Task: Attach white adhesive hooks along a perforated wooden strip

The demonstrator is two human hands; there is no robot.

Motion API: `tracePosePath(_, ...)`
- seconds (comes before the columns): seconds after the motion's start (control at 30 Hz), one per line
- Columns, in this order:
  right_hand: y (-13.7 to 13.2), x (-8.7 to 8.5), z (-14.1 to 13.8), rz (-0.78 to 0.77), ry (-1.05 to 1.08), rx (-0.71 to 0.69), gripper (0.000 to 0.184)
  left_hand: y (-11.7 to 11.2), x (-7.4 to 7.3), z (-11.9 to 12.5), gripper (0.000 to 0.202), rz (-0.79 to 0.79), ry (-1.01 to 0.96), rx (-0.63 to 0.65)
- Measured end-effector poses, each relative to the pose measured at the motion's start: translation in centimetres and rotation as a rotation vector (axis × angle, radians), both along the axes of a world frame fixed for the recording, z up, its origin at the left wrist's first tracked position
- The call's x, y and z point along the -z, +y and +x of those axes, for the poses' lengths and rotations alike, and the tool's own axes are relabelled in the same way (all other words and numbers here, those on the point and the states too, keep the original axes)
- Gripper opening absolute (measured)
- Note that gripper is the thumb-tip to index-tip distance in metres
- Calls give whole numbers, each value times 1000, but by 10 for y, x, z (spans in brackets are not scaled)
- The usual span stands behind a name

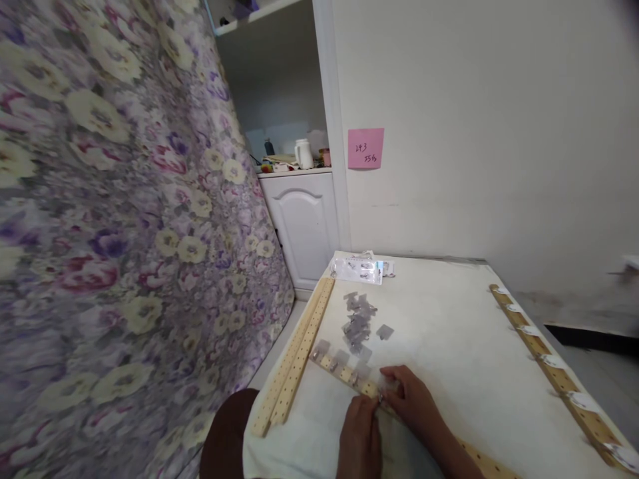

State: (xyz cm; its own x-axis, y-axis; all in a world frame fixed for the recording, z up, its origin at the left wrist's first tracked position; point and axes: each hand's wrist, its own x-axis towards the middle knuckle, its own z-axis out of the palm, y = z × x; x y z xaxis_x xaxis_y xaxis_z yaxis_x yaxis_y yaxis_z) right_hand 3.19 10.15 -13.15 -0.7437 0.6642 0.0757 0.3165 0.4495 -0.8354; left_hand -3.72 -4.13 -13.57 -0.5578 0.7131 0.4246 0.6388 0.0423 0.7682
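Note:
A perforated wooden strip [344, 374] lies across the near part of the table, with several clear square pieces with small metal parts set along its upper edge. My left hand [358, 429] is closed on the strip near its right part, fingertips pressed together at the edge. Beside it, my right hand [410, 398] pinches a small clear piece with a metal part [381, 398] at the strip. The fingers partly hide this piece, so how it sits on the wood cannot be made out. Beyond the strip lies a loose pile of similar clear pieces [358, 320], with a single one [385, 332] to its right.
Two perforated wooden strips [294, 359] lie along the table's left edge. Another strip with round white pieces [552, 362] runs along the right edge. Clear packaging [357, 271] lies at the back. A wooden strip end [486, 462] shows under my right forearm. A floral curtain [150, 233] hangs at left.

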Motion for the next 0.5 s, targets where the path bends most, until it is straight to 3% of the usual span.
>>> tracePosePath(0.23, 4, -1, 0, -80, -32, 12, 36, 5, 13, 2, 26, 47, -46, -46)
tracePosePath(0.5, 4, 0, -4, -71, -91, 7, 41, 1, -4, -2, 23, -5, -49, -14)
